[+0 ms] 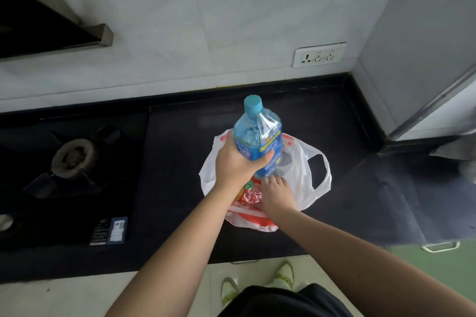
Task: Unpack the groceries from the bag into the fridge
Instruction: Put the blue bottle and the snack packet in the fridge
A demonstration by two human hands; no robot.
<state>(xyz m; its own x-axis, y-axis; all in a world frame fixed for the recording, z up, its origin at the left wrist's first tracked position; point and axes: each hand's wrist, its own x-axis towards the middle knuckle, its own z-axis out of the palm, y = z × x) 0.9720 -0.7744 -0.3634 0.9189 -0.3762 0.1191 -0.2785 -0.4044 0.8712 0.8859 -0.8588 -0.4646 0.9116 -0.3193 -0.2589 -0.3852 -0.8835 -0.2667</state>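
A white plastic grocery bag (304, 175) with red print sits on the black countertop (180, 162). My left hand (237, 162) grips a large blue-tinted plastic bottle (260, 136) with a blue cap, holding it upright above the bag's mouth. My right hand (277, 194) rests on the bag's near side, fingers spread and pressing down on it. A red and green packaged item (251, 192) shows inside the bag between my two hands. The fridge's inside is out of view.
A gas hob with a burner (74, 157) lies to the left. A wall socket (319, 55) sits on the tiled backsplash. A grey appliance side (425, 41) rises at the right. A range hood corner (51, 26) hangs upper left. Floor and my shoes (257, 280) are below.
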